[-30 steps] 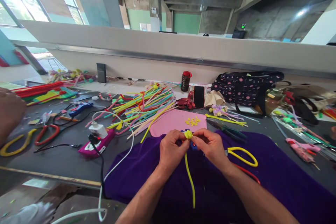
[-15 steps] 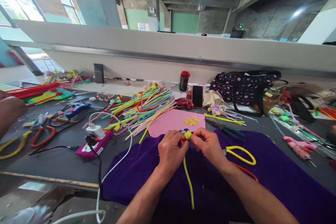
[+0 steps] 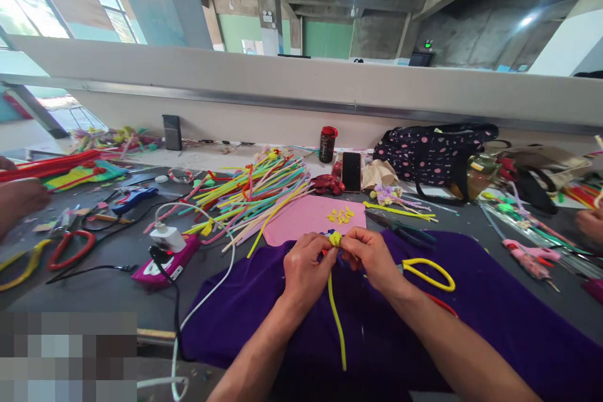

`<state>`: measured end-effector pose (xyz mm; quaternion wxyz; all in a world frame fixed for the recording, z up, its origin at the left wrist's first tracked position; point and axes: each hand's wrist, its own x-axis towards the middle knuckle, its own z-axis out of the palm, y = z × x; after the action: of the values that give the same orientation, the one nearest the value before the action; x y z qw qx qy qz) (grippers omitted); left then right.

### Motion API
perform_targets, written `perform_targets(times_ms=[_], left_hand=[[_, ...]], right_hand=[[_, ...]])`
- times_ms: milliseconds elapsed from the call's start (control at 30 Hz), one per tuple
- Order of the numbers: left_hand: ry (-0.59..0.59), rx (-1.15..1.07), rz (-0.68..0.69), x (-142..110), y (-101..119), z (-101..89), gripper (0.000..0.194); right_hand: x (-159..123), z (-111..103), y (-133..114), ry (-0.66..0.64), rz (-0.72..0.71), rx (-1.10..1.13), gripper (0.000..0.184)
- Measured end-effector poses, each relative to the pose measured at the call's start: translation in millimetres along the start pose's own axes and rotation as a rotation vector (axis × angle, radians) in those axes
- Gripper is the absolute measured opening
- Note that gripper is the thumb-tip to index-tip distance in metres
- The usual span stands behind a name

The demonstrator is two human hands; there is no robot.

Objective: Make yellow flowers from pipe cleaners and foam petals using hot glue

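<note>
My left hand (image 3: 305,267) pinches a yellow pipe cleaner (image 3: 336,320), its head curled into a small flower-like ball (image 3: 335,239) and its stem hanging straight down. The fingertips of my right hand (image 3: 372,257) are closed on the right side of that ball. Both hands are over a purple cloth (image 3: 235,301). Something blue and red is partly hidden behind the fingers. Small yellow curled pieces (image 3: 340,215) lie on a pink sheet (image 3: 292,220) just beyond. By my right wrist are scissors with yellow handles (image 3: 428,273).
A heap of coloured pipe cleaners (image 3: 264,191) lies left of the pink sheet. Pliers (image 3: 405,229), a phone (image 3: 351,171) and a bottle (image 3: 327,144) are behind. A magenta power strip (image 3: 167,264) with cables sits left; a pink glue gun (image 3: 530,257) right. Other people's hands show at both edges.
My hands stay together at the yellow ball, with the right fingers shifting slightly. The view turns a little right. Another person's hand comes into sight at the right edge.
</note>
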<state>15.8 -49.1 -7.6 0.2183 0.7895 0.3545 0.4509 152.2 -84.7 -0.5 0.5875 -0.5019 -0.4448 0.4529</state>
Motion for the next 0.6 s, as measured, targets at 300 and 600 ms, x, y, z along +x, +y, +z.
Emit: perform_targets(times_ms=[300,600], left_hand=[[-0.014,-0.193,-0.163,3.7,-2.4,-5.3,0.013],[-0.041,-0.131,-0.108,2.2,-0.1,-3.5,0.011]], right_hand=[[2.4,-3.6,0.6,-0.024,0.023,0.076,0.026],[2.1,0.1,0.3,-0.048,-0.001,0.064,0.017]])
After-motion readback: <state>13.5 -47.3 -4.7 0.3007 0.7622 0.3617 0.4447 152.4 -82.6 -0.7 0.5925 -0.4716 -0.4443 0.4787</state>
